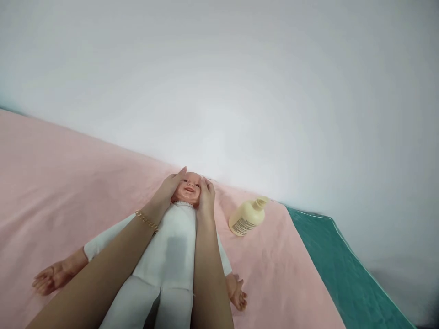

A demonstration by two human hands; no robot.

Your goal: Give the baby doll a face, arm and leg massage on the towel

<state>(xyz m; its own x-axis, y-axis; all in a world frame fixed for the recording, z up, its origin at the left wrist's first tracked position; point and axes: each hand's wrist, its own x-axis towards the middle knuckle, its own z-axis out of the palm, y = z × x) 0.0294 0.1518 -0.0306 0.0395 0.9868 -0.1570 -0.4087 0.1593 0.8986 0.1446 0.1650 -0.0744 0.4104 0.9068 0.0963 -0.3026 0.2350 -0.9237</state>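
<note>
Before me, centred on the head: doll (182, 234), one, white-clothed, face up on pink sheet (68, 183), body towards six o'clock. Left hand (171, 186), braceleted (147, 221) at the wrist, gripping the head's nine-o'clock side; right hand (207, 193), gripping three. Bottle (244, 219), cream, nearby at four; green cloth (329, 256) beyond.

You have soft, fairly even light: the wall (219, 114) glows palest near its middle and greys toward the corners. Faint shadows lie on the pink sheet (281, 265), darker between the doll's legs (175, 304); print on the bottle (250, 214) looks too soft to read.
</note>
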